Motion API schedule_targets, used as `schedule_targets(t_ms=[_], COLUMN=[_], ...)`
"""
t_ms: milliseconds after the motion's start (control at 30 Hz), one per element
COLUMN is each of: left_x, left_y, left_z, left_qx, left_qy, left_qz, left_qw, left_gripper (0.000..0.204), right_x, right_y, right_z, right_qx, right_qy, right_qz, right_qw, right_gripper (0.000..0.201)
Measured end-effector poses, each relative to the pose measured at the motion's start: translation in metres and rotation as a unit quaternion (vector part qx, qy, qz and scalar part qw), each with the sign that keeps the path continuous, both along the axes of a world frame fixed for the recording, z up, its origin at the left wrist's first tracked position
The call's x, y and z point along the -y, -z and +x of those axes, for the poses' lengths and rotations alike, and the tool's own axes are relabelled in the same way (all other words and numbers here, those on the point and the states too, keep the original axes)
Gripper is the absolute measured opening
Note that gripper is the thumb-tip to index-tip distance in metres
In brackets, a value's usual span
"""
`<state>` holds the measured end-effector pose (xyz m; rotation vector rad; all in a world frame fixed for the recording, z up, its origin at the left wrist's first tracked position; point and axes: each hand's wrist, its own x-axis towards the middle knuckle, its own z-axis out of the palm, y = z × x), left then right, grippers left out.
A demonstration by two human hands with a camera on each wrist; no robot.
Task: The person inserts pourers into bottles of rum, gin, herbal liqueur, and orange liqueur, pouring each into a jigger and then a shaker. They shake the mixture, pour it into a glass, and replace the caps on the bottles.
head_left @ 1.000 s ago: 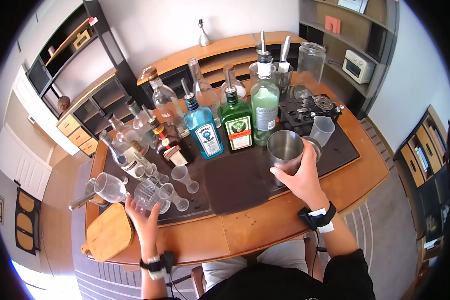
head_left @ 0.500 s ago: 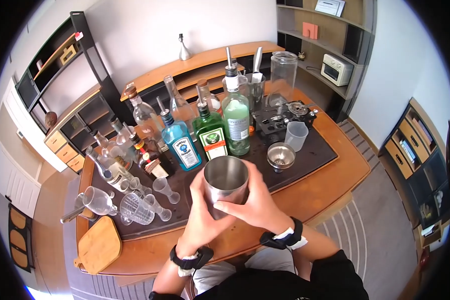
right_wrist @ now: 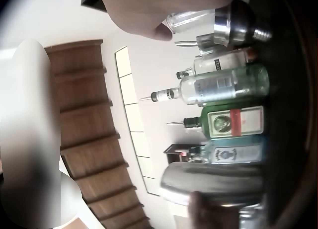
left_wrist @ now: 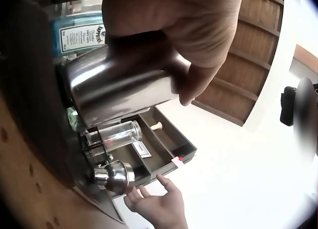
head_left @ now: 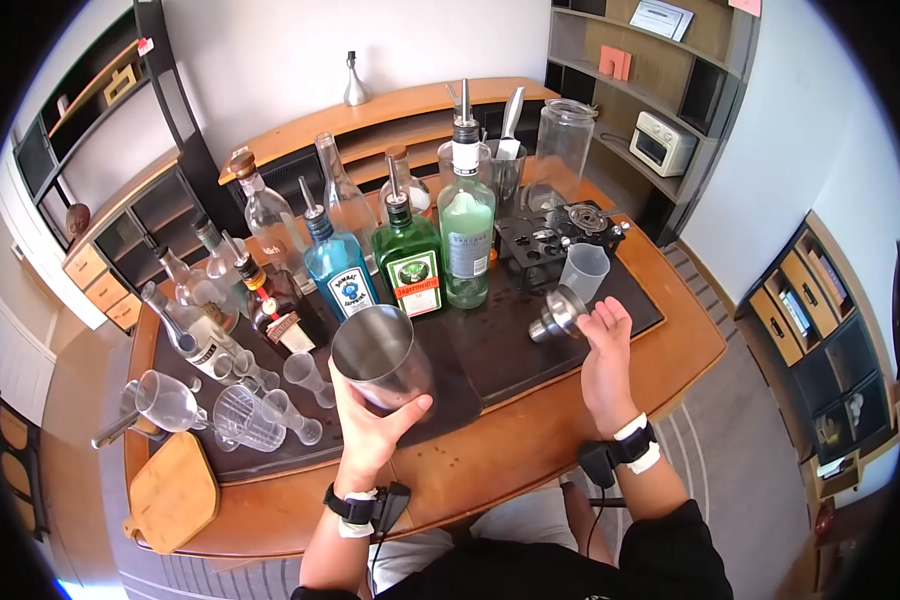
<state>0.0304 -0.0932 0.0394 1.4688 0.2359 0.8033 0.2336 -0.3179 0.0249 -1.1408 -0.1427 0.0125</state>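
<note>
My left hand (head_left: 370,425) grips a steel shaker tin (head_left: 395,360) from its near side, thumb across the front, its wide mouth tilted toward me. In the left wrist view the tin (left_wrist: 124,85) fills the middle. My right hand (head_left: 608,365) is at the right, fingertips right at the rim of a steel shaker lid (head_left: 555,315). The lid leans, narrow end down and to the left. The left wrist view shows the right thumb apart from the lid (left_wrist: 117,177). Just behind the lid stands a clear plastic cup (head_left: 585,270).
Behind the tin stand a blue bottle (head_left: 340,265), a green bottle (head_left: 410,260) and a pale green bottle (head_left: 467,245) with pourers. Several glasses and jiggers (head_left: 245,420) stand at the left near a wooden board (head_left: 175,495). A black rack (head_left: 530,250) is at the back right.
The tin came left from the right side; both hands held it, and now only the left does. My right hand moved right to the lid, which stood upright and now leans.
</note>
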Motion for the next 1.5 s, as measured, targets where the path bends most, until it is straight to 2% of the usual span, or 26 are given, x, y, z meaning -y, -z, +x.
schedule_targets(t_ms=[33, 133, 267, 300, 500, 600, 700, 800, 833, 933, 1033, 1133, 1167, 1200, 1233, 1267, 1333, 1433, 1500], left_x=[-0.001, -0.002, -0.003, -0.004, -0.006, -0.007, -0.008, -0.007, -0.007, -0.008, -0.006, -0.008, -0.007, -0.007, -0.007, -0.008, -0.008, -0.006, -0.003], left_y=[0.0, 0.0, 0.001, 0.001, 0.003, 0.005, 0.007, 0.005, 0.005, 0.005, 0.003, 0.004, 0.003, 0.003, 0.002, 0.002, 0.004, 0.002, -0.001], left_z=[0.001, 0.001, 0.003, 0.003, 0.004, 0.005, 0.006, 0.006, 0.006, 0.006, 0.006, 0.006, 0.006, 0.006, 0.006, 0.006, 0.007, 0.006, 0.006], left_qx=[-0.001, -0.005, -0.008, -0.007, -0.008, 0.001, -0.007, -0.004, -0.006, -0.011, -0.008, -0.014, -0.015, -0.015, -0.016, -0.017, -0.019, -0.033, -0.034], left_qy=[0.002, 0.006, 0.007, 0.006, -0.005, -0.001, -0.004, 0.01, 0.011, 0.006, 0.012, 0.012, 0.014, 0.017, 0.019, 0.024, 0.037, 0.058, 0.075], left_qz=[0.001, -0.01, -0.021, -0.014, 0.023, 0.014, 0.021, 0.011, 0.019, 0.029, 0.016, 0.022, 0.024, 0.026, 0.029, 0.027, 0.021, 0.035, 0.012], left_qw=[1.0, 1.0, 1.0, 1.0, 1.0, 1.0, 1.0, 1.0, 1.0, 0.999, 1.0, 1.0, 1.0, 0.999, 0.999, 0.999, 0.999, 0.997, 0.997], left_gripper=[0.09, 0.091, 0.091, 0.091, 0.092, 0.094, 0.096, 0.097, 0.097, 0.096, 0.096, 0.096, 0.096, 0.096, 0.096, 0.096, 0.097, 0.099, 0.1], right_x=[-0.002, -0.002, 0.002, 0.003, 0.007, 0.009, 0.001, 0.002, -0.001, -0.003, -0.008, -0.006, -0.005, -0.005, -0.005, -0.004, -0.001, -0.009, -0.018], right_y=[0.002, 0.008, 0.031, 0.032, 0.023, 0.002, -0.029, -0.029, -0.023, -0.031, -0.052, -0.043, -0.042, -0.038, -0.035, -0.031, -0.027, -0.013, -0.01], right_z=[0.002, 0.01, 0.028, 0.029, 0.038, 0.03, 0.022, 0.048, 0.057, 0.066, 0.057, 0.066, 0.07, 0.072, 0.07, 0.067, 0.052, 0.033, 0.02], right_qx=[0.018, 0.115, 0.198, 0.235, 0.18, 0.282, 0.446, 0.505, 0.564, 0.564, 0.458, 0.345, 0.27, 0.144, 0.013, -0.119, -0.186, -0.24, -0.242], right_qy=[0.007, 0.022, 0.038, 0.064, -0.016, 0.003, -0.026, -0.159, -0.125, -0.169, -0.249, -0.287, -0.331, -0.381, -0.421, -0.448, -0.48, -0.503, -0.484], right_qz=[-0.027, -0.216, -0.347, -0.365, -0.358, -0.54, -0.532, -0.613, -0.624, -0.643, -0.681, -0.599, -0.571, -0.496, -0.407, -0.307, -0.132, 0.074, 0.107], right_qw=[0.999, 0.969, 0.916, 0.899, 0.916, 0.793, 0.719, 0.586, 0.526, 0.49, 0.514, 0.663, 0.701, 0.767, 0.811, 0.831, 0.847, 0.827, 0.834], right_gripper=[0.071, 0.073, 0.058, 0.051, 0.05, 0.061, 0.075, 0.083, 0.079, 0.074, 0.066, 0.067, 0.057, 0.056, 0.055, 0.055, 0.059, 0.063, 0.063])
